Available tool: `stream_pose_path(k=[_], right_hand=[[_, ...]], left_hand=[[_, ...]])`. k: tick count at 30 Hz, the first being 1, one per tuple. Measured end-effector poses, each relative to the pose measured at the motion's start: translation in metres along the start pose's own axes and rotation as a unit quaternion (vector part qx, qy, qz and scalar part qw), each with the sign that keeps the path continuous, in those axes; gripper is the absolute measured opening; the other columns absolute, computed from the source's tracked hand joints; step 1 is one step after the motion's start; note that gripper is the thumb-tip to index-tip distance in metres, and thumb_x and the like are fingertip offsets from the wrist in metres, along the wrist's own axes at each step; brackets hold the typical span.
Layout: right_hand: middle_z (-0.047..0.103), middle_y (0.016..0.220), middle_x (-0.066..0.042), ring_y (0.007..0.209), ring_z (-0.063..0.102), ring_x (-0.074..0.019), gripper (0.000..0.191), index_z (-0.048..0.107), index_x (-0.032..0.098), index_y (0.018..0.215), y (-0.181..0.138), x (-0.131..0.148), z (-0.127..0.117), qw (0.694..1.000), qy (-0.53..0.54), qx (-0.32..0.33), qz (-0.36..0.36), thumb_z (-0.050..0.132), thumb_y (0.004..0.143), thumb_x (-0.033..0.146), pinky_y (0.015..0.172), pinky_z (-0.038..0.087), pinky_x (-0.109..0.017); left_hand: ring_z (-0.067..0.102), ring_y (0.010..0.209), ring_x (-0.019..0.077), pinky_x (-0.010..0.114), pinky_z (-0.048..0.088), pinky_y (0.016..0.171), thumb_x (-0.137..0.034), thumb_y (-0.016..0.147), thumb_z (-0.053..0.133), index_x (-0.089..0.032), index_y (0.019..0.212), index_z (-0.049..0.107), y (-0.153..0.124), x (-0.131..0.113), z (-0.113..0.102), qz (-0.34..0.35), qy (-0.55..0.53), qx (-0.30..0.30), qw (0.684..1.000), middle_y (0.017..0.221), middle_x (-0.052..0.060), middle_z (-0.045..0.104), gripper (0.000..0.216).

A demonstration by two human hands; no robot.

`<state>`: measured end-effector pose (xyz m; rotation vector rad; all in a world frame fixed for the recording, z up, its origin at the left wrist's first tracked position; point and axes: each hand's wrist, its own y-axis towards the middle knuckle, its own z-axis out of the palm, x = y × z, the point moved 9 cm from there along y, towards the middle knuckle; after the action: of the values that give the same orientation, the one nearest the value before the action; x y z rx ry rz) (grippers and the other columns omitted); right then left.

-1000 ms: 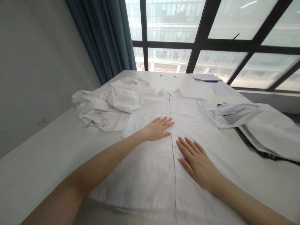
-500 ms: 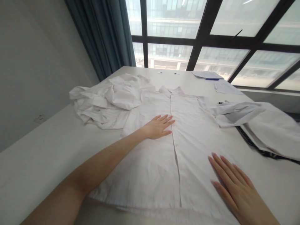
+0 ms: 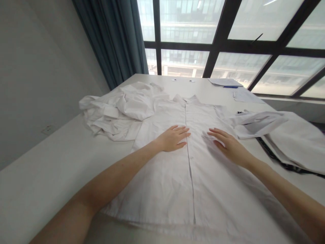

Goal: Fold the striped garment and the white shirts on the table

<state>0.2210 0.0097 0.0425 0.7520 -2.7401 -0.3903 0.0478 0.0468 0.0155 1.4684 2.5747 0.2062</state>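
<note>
A white shirt (image 3: 167,183) lies front up and spread over the table, its collar pointing away from me and its front opening running down the middle. My left hand (image 3: 174,138) rests on the cloth beside that opening, fingers stretched out. To the right of the opening, my right hand (image 3: 227,144) is over the upper chest of the shirt with its fingers extended; whether it touches the cloth is hard to tell. Neither hand holds anything. The shirt's hem falls close to the near table edge.
Crumpled white cloth (image 3: 134,105) is heaped at the shirt's left. On the right, more white fabric (image 3: 299,139) lies over a black-edged item (image 3: 273,156). Papers (image 3: 247,95) and a blue pen (image 3: 230,87) are on the white table (image 3: 76,159) near the window.
My right hand has moved up and inward, from the shirt's lower right side to the upper chest near the opening. My left hand stays in place on the cloth.
</note>
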Motion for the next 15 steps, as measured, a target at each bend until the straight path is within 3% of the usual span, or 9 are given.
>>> stream_pose_path(k=[4,9,15], right_hand=[[0.049,0.147,-0.013,0.139,0.04,-0.0266,0.045,0.051,0.018,0.138,0.039,-0.025,0.033,1.0,-0.008,0.025,0.006,0.035,0.099,0.033,0.11,0.039,-0.049],[0.04,0.154,-0.008,0.142,0.034,-0.0263,0.05,0.044,0.023,0.145,0.041,-0.036,0.058,0.995,-0.045,0.07,0.049,0.027,0.101,0.04,0.113,0.033,-0.05],[0.035,0.156,-0.008,0.144,0.03,-0.0271,0.053,0.039,0.023,0.149,0.039,-0.033,0.057,0.994,-0.047,0.089,0.048,0.022,0.102,0.043,0.113,0.03,-0.051]], left_hand=[[0.044,0.137,0.0198,0.035,0.032,0.115,-0.024,0.098,0.043,-0.017,0.128,0.059,0.001,-0.03,-0.008,0.093,-0.025,-0.012,0.995,0.143,0.008,0.053,0.035],[0.032,0.144,0.0214,0.038,0.025,0.119,-0.033,0.1,0.04,-0.015,0.146,0.041,-0.015,-0.096,-0.003,0.184,-0.057,0.074,0.979,0.155,0.01,0.036,0.049],[0.025,0.147,0.0249,0.045,0.019,0.121,-0.044,0.098,0.044,-0.024,0.148,0.04,-0.065,-0.15,-0.007,0.212,-0.151,0.113,0.959,0.158,0.008,0.028,0.054]])
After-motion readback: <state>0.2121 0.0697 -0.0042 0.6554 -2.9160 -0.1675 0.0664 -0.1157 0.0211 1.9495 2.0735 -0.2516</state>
